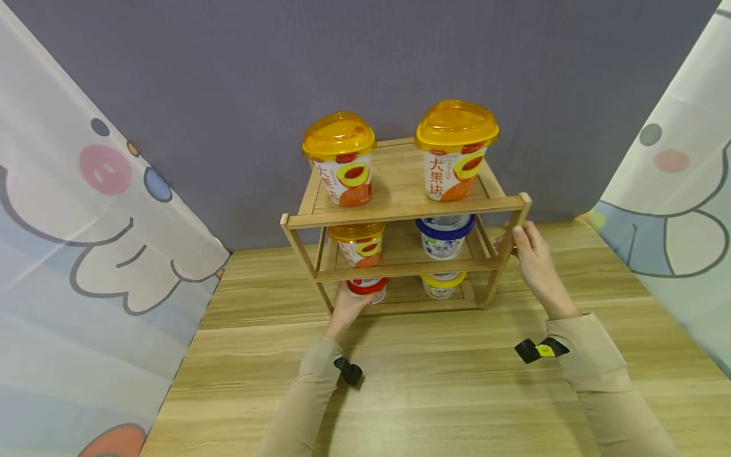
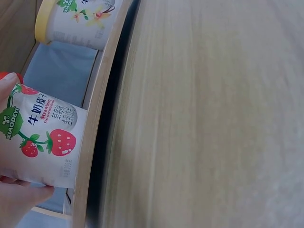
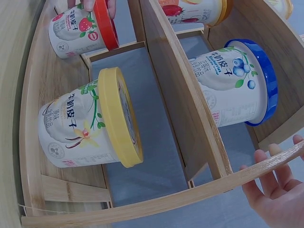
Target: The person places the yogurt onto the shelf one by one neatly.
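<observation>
My left hand (image 1: 346, 304) grips a white strawberry milk cup (image 2: 40, 135) with a red lid, at the left of the bottom shelf. Thumb and fingers sit on opposite sides of the cup. My right hand (image 1: 535, 257) holds the right side frame of the wooden rack (image 1: 400, 273), fingers curled round the side rail in the right wrist view. To the right of the strawberry cup stands a yellow-lidded vanilla cup (image 3: 80, 126). On the middle shelf are a blue-lidded blueberry cup (image 3: 232, 85) and an orange-lidded peach cup (image 1: 361, 247).
Two large peach cups with domed orange lids, a left one (image 1: 344, 162) and a right one (image 1: 455, 152), stand on the top shelf. The rack rests on a wood-grain table (image 1: 434, 381) against a grey back wall (image 1: 240, 114). Cartoon-printed curtains (image 1: 46, 254) flank both sides.
</observation>
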{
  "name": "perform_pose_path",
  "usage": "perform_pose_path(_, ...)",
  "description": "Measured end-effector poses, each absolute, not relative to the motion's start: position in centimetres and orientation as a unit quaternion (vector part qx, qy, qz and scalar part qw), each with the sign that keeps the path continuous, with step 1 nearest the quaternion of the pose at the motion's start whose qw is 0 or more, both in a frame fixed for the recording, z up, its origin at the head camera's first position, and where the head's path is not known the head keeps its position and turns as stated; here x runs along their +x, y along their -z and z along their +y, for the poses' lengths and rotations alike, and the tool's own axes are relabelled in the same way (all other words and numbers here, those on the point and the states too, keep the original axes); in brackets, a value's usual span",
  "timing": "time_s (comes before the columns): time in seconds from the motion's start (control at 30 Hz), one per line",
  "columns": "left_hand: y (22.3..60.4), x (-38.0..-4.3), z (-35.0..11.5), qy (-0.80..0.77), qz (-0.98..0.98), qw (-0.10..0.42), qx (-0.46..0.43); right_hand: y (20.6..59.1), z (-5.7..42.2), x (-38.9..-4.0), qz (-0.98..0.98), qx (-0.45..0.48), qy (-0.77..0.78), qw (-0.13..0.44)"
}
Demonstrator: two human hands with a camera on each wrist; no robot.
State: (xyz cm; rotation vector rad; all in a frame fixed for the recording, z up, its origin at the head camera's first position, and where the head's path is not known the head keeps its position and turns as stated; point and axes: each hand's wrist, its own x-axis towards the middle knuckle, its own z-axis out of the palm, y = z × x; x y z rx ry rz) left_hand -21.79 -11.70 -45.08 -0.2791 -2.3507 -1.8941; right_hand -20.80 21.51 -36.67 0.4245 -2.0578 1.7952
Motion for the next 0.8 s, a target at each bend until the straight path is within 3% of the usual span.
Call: perform_pose_path(0.8,44.7,-20.4,-12.0,0.625,-0.775,0.056,-0.073,36.4,21.3,-20.4,-0.751,0.138,-0.612,0.206)
